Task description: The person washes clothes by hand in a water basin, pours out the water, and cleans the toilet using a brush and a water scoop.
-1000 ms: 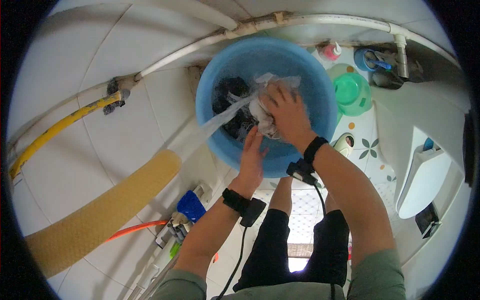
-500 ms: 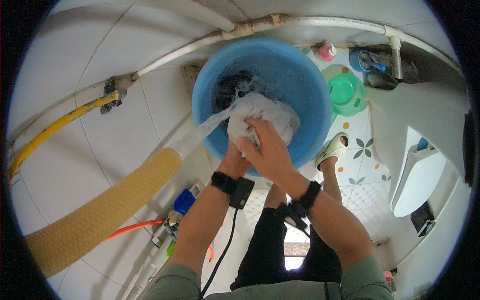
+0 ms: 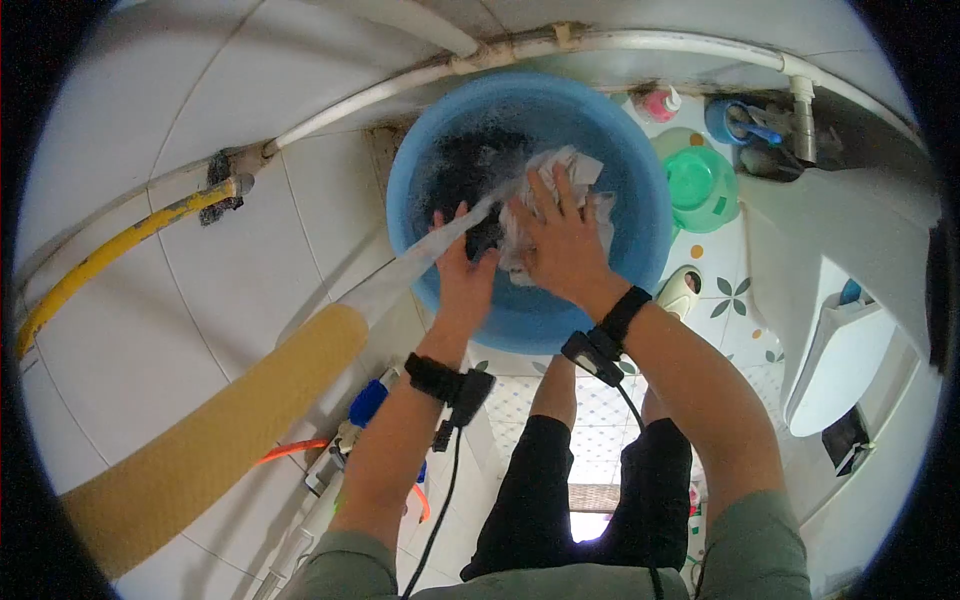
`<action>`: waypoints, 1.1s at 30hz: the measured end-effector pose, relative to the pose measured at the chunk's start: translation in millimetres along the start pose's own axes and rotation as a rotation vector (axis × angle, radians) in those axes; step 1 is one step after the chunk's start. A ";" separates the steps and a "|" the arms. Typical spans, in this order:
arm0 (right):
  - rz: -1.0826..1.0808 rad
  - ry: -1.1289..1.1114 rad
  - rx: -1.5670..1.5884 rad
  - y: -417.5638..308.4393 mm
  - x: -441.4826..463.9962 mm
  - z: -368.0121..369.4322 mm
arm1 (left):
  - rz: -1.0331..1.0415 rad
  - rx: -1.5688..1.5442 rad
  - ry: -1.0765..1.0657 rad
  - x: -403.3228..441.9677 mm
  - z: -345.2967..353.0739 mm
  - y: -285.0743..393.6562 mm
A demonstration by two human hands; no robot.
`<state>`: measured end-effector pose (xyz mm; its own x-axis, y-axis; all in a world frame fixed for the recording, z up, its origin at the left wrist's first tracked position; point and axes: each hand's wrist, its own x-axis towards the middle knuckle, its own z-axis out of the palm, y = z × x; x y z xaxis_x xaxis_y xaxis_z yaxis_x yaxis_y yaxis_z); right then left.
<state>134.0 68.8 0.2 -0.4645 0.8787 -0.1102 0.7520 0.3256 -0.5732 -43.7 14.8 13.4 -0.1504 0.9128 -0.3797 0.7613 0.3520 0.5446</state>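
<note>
Since half a second ago, our left hand (image 3: 464,288) had parted from the white cloth (image 3: 580,172), and our right hand (image 3: 560,240) had gone up and right with it; the bunch we had held in both hands near the lower middle of the blue basin (image 3: 645,205) now sat right of the basin's centre.

That basin filled the upper middle of the frame. Yellow and thick, a hose (image 3: 225,435) reached in from the lower left, and a stream of water (image 3: 405,270) ran from its mouth toward the white cloth. Along the top of the frame we had a white pipe (image 3: 650,42). Dark cloth (image 3: 470,160) lay in the left part of the basin. We had the right hand palm down on the white cloth, its fingers spread. Our left hand was open at the basin's lower left, its fingers behind the stream; we could not tell whether they touched the dark cloth.

Right of the basin stood a green dipper (image 3: 703,190); below it showed a pale slipper (image 3: 682,290). At the upper right we had a blue cup (image 3: 728,122) and, left of it, a pink bottle (image 3: 659,104).
</note>
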 end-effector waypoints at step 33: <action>0.043 -0.222 0.437 -11.3 -11.9 -38.2 | -0.401 -0.927 -0.113 -55.0 8.1 33.2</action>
<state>148.9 68.0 39.0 -0.5617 0.7772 -0.2838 0.5278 0.0724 -0.8463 -5.1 -25.4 46.3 -0.1900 0.6839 -0.7044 -0.1284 0.6940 0.7084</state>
